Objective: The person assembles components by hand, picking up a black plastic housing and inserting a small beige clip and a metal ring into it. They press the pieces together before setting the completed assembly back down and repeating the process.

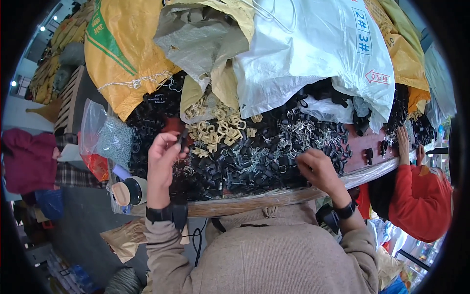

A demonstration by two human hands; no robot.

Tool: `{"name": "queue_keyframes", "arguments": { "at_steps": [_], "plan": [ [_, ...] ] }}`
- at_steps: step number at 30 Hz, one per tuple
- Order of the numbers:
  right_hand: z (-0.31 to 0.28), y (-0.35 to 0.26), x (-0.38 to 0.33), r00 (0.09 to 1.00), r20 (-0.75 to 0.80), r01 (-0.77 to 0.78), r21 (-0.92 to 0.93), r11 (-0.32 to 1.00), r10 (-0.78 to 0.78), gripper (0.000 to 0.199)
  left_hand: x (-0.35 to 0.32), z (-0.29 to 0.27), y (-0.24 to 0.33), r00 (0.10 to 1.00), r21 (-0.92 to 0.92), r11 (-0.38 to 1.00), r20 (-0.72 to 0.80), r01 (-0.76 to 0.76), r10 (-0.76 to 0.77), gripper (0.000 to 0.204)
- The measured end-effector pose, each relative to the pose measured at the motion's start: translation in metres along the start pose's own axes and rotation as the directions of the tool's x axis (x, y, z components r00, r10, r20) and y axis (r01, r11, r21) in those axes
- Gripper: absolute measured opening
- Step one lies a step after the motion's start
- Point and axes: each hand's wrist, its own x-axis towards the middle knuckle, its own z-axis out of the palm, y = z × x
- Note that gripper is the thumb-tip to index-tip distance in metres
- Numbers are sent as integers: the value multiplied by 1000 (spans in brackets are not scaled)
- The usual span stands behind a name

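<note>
Small black plastic clip (182,138) pinched at frame centre-left, above the heaped table (245,203).
Left hand (161,159) grip clenched on that clip; right hand (317,169) curled into the black clips pile (245,164), grip state hard to tell. Beige clips (215,128) behind; yellow sack (122,54) upper left, white sack (313,54) with blue and red marks upper right.

Right hand (318,169) fingers buried in black clips (245,166), co-worker (421,201) cut off rt edge

Your left hand (164,154) pinches a small black plastic clip (182,138), held upright above the heap. Your right hand (316,169) rests on the pile of black plastic clips (245,166), jumbled across the surface.
</note>
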Motion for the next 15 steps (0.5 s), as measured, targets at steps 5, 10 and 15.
{"name": "queue_keyframes", "arguments": {
  "at_steps": [5,10,15],
  "plan": [
    [21,17,15,1000,-10,6,-280,960,-9,9,-31,38,25,843,-745,396,491,537,-218,34],
    [26,21,18,997,75,10,-303,953,13,10,-43,75,19,739,-657,341,625,672,-250,38],
    [22,15,21,997,74,-1,-230,973,18,10,-44,85,18,679,-559,409,689,721,-255,34]
  ]
}}
